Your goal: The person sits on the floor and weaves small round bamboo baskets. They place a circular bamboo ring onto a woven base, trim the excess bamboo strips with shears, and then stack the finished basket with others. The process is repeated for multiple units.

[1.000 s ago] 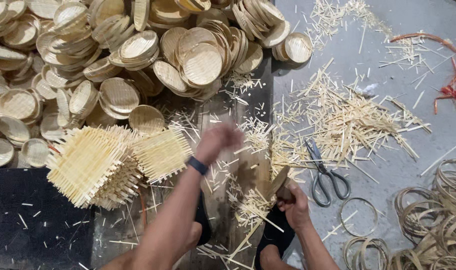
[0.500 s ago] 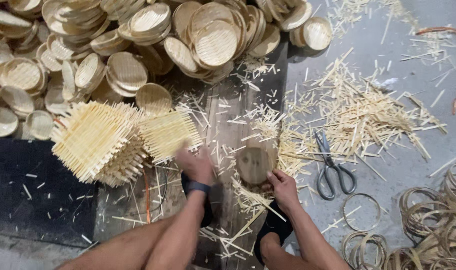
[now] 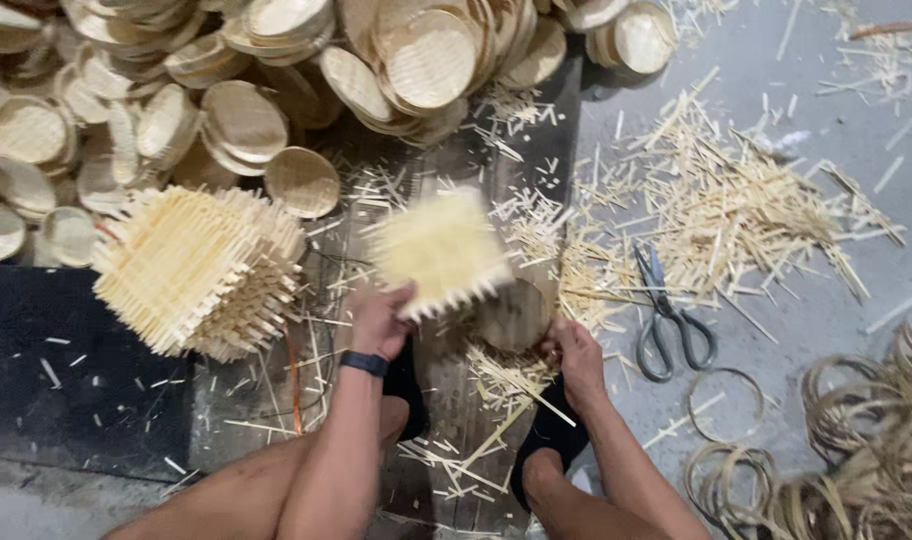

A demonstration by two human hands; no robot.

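View from above onto a workshop floor (image 3: 836, 330), grey concrete on the right, with a dark mat (image 3: 66, 370) at lower left. A worn wooden plank (image 3: 456, 420) runs up the middle between the person's bare legs and black sandals.

Open room is scarce. The top edge is crowded with a heap of round woven bamboo trays (image 3: 276, 90). To the left of the plank sits a stack of square woven mats (image 3: 201, 270) with bristling stick ends. To the right, bamboo offcuts (image 3: 736, 210) litter the floor, and scissors (image 3: 666, 320) lie just beside the plank. Bamboo rings (image 3: 856, 440) coil at the lower right corner. The clearest bare floor is at the far right, between offcuts and rings.

The left hand (image 3: 381, 320), a dark band on its wrist, holds one square mat (image 3: 441, 250) by its lower edge, fingers curled closed around it. The mat is lifted over the plank and blurred. The right hand (image 3: 576, 355) rests at the lower edge of a round wooden block (image 3: 516, 315) standing on the plank, fingers bent against it; whether the grip closes fully on the block cannot be told. Mat and block are just beside each other, the mat's corner overlapping the block.
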